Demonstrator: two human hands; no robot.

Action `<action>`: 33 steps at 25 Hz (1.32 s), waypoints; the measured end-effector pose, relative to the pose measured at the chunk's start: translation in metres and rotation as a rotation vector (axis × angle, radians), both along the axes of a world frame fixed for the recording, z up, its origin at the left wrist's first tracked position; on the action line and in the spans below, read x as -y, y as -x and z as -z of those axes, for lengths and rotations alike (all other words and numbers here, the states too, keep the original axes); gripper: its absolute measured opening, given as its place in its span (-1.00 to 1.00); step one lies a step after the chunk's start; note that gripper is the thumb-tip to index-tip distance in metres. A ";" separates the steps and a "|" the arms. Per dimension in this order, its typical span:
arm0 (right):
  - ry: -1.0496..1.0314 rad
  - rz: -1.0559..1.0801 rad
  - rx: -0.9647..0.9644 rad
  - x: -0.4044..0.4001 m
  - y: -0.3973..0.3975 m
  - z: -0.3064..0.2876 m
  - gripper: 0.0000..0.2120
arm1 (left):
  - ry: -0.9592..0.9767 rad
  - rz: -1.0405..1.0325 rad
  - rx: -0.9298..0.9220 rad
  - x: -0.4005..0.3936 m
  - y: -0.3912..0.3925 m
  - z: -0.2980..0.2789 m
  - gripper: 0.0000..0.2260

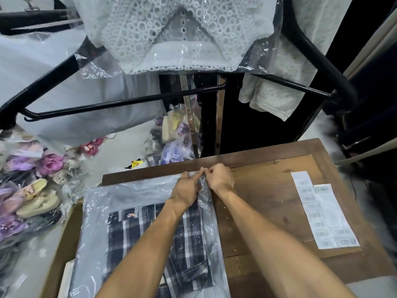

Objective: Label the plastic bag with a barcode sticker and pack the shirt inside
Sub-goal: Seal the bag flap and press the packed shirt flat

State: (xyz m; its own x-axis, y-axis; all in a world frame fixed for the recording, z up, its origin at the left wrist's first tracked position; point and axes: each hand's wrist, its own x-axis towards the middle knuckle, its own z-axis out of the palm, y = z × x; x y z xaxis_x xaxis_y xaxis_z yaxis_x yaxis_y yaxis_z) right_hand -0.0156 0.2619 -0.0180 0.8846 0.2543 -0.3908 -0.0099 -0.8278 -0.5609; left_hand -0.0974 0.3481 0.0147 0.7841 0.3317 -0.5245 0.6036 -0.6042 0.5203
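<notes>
A clear plastic bag (129, 203) lies flat on the wooden table (268, 203), and a folded dark blue and white plaid shirt (137, 239) shows through it. At the bag's far right corner sits a small barcode sticker (201, 183). My left hand (186, 190) rests on the bag just left of the sticker, its fingers pressing down beside it. My right hand (220, 177) pinches the bag's corner at the sticker's top edge. Both hands touch each other there.
Two white sheets of barcode stickers (322, 211) lie on the table's right side. Black hangers (120, 102) with a bagged white lace garment (171, 35) hang overhead. Bagged shoes (36, 196) are piled on the floor at left.
</notes>
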 end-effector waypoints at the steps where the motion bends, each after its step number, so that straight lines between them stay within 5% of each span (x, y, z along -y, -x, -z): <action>1: 0.015 -0.018 0.012 0.001 0.000 0.000 -0.62 | 0.002 -0.006 -0.006 -0.003 -0.002 0.001 -0.61; 6: 0.039 -0.128 0.080 0.006 0.007 0.001 -0.62 | -0.033 0.046 -0.125 -0.019 -0.002 0.025 -0.38; 19: 0.032 -0.107 -0.096 0.051 0.063 0.008 -0.66 | -0.160 0.172 -0.095 -0.014 -0.001 0.027 -0.46; 24: -0.113 0.013 -0.226 0.058 0.070 -0.001 -0.79 | -0.110 0.159 -0.014 -0.008 0.010 0.017 -0.33; 29: -0.161 0.001 -0.325 0.057 0.059 -0.013 -0.69 | -0.116 0.264 0.039 -0.002 0.044 -0.005 -0.52; 33: -0.088 -0.053 -0.210 0.058 0.058 -0.006 -0.74 | -0.209 0.372 -0.046 0.023 0.088 -0.011 -0.23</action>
State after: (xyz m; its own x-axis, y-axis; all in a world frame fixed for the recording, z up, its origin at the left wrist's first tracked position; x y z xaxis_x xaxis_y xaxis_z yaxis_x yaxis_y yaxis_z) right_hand -0.0732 0.2034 -0.0118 0.7705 0.3396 -0.5395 -0.0920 -0.7782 -0.6213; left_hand -0.1850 0.3248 0.0257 0.8479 0.1330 -0.5132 0.3438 -0.8748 0.3413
